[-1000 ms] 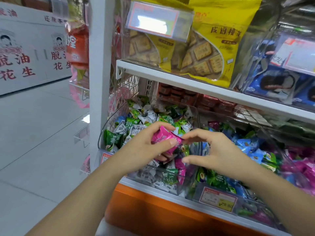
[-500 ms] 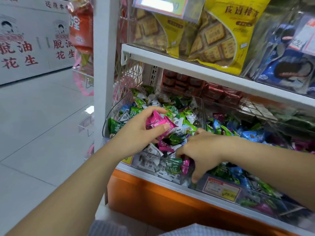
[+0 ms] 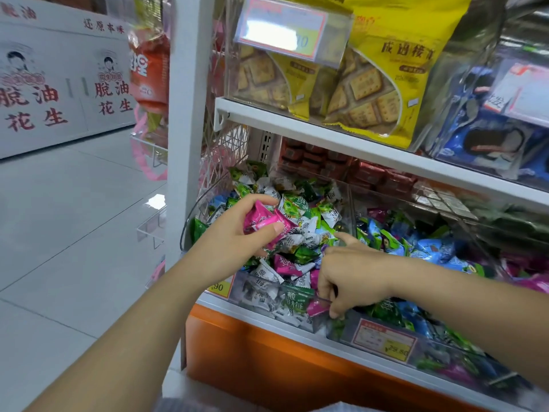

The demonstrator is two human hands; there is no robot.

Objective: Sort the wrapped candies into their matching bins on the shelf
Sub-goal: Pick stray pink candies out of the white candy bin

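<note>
Clamping several pink candies point(image 3: 263, 224) between thumb and fingers at frame centre, the left hand point(image 3: 234, 239) serves as a holding store, presumably freeing the right hand point(image 3: 353, 272), whose fingers curl onto another pink candy point(image 3: 317, 307) low in the green-and-white bin point(image 3: 183, 236); its grip is indiscernible.

Both bare forearms reach up from the lower frame edge; the left hand point(image 3: 237, 233) is raised, thumb and fingers curled round a few pink candies point(image 3: 267, 223); the right hand point(image 3: 353, 272) sits lower, knuckles up, thumb out, fingers bent down at the front edge of the bin point(image 3: 258, 295); its grip cannot be told
</note>
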